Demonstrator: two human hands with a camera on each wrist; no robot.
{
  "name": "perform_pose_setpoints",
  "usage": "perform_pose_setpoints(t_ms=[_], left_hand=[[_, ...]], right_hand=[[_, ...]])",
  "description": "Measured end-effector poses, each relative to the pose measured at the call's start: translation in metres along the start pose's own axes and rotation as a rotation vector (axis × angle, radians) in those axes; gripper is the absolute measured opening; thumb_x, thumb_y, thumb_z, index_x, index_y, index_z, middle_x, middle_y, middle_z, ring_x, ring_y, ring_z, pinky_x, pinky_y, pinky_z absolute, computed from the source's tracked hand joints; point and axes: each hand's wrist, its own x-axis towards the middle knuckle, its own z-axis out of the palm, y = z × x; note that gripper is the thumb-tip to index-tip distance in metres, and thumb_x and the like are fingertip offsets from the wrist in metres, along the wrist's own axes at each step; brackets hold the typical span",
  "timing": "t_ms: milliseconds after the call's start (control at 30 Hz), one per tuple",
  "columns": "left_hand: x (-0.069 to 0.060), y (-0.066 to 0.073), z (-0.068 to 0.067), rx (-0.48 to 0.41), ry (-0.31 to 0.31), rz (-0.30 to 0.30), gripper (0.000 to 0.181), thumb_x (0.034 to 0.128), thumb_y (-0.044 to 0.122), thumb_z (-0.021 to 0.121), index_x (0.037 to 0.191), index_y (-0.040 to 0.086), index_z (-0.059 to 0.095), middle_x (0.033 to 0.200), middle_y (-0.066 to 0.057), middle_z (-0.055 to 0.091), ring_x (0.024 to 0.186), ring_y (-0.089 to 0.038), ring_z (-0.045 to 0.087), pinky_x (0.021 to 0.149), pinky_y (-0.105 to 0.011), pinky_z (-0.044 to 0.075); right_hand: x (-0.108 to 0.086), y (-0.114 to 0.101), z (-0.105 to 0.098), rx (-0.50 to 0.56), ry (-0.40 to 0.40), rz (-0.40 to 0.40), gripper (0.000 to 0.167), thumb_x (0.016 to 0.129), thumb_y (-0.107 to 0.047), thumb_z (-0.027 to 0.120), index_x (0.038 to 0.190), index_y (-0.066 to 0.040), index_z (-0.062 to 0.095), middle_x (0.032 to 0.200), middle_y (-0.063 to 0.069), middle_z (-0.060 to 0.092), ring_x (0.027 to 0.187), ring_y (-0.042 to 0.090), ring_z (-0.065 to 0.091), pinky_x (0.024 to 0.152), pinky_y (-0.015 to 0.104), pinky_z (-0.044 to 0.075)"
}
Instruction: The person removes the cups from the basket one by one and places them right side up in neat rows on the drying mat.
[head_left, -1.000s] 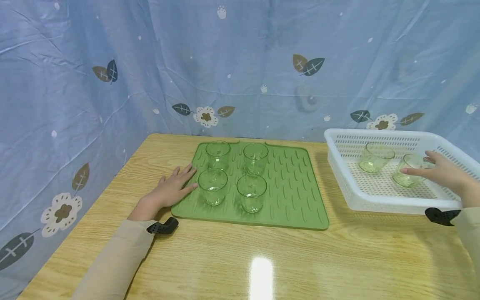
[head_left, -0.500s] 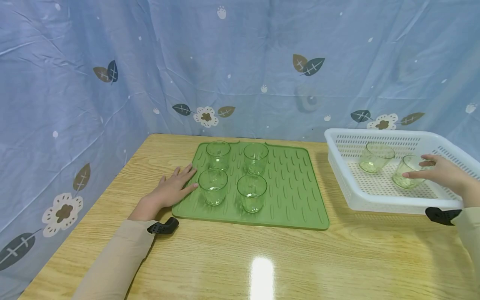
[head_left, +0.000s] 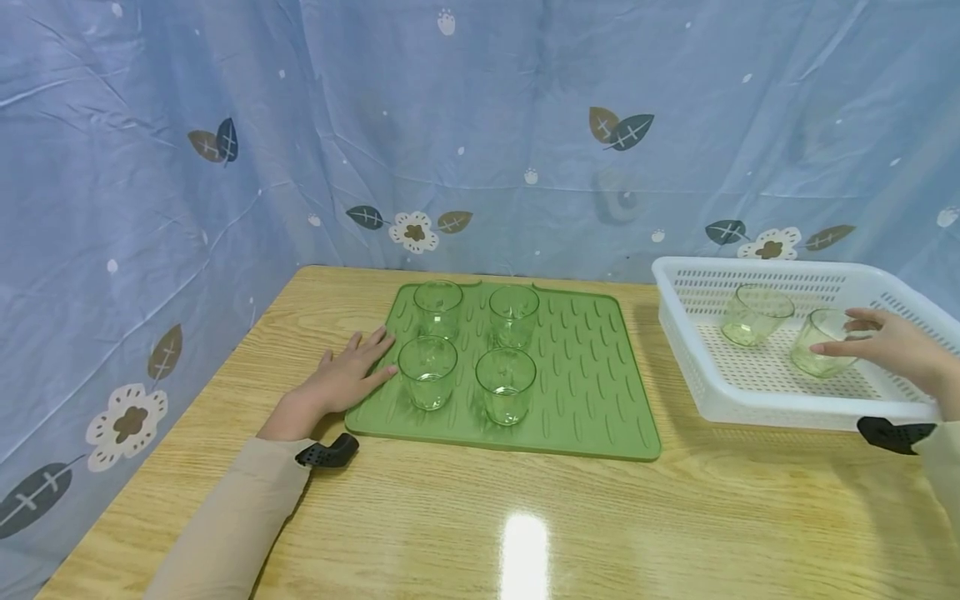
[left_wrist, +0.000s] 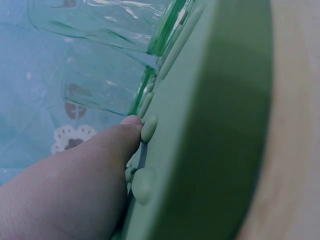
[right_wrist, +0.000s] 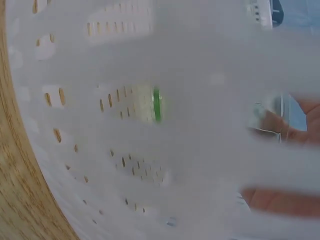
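Note:
In the head view my left hand (head_left: 341, 383) lies with fingers spread across the left edge of a green drying mat (head_left: 592, 417). Close up, the left thumb (left_wrist: 100, 160) presses on the mat beside its raised ridges. Several clear green glasses stand upright on the mat, one of them a front glass (head_left: 427, 375) near my thumb. At the right, my right hand (head_left: 896, 346) reaches over a white perforated basket (head_left: 720, 400). Its thumb and fingers curve round the side of a glass (head_left: 813, 357) in there. Only parts of the right fingers (right_wrist: 285, 202) show past the basket wall.
A second glass (head_left: 742, 329) sits in the basket, left of the one at my right hand. The basket's raised rim stands between the hand and the mat. Wooden tabletop (head_left: 420, 517) spreads in front, and a blue patterned curtain (head_left: 480, 125) hangs behind and left.
The right fingers have shifted slightly around the glass, which stays in the basket. My left hand and the glasses on the mat keep their places.

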Motion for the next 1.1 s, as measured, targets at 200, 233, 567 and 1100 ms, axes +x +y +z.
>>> perform_pose_setpoints(t_ms=[200,233,567,1100], left_hand=[[0.0,0.0,0.0,0.002,-0.001,0.0,0.071,0.1092,0.051,0.041,0.165,0.011,0.024,0.171,-0.013,0.01,0.153,-0.048,0.003,0.11,-0.08,-0.001],[0.0,0.0,0.0,0.002,0.0,0.0,0.071,0.1092,0.052,0.041,0.165,0.011,0.024,0.171,-0.013,0.011,0.153,-0.048,0.003,0.11,-0.08,-0.001],[0.001,-0.001,-0.001,0.004,-0.003,0.0,0.072,0.109,0.053,0.04,0.165,0.011,0.023,0.171,-0.013,0.01,0.153,-0.048,0.003,0.11,-0.08,-0.001],[0.001,0.001,-0.002,-0.004,-0.007,0.001,0.071,0.1091,0.052,0.04,0.165,0.012,0.023,0.171,-0.013,0.01,0.153,-0.048,0.002,0.109,-0.081,-0.001]], right_hand=[[-0.038,-0.059,-0.007,0.023,0.006,0.001,0.11,0.1,-0.044,0.066,0.151,0.02,-0.007,0.14,0.056,0.014,0.122,0.075,0.019,0.091,0.083,0.027],[-0.042,-0.065,-0.008,0.022,0.008,0.002,0.109,0.101,-0.044,0.066,0.15,0.021,-0.007,0.139,0.057,0.015,0.121,0.075,0.02,0.091,0.083,0.027],[-0.053,-0.081,-0.014,0.106,0.042,0.008,0.105,0.102,-0.041,0.065,0.153,0.016,-0.008,0.143,0.056,0.011,0.122,0.075,0.018,0.09,0.084,0.026],[-0.066,-0.096,-0.019,0.189,0.085,-0.025,0.099,0.105,-0.037,0.06,0.158,0.008,-0.01,0.151,0.051,0.004,0.133,0.074,0.011,0.098,0.087,0.012]])
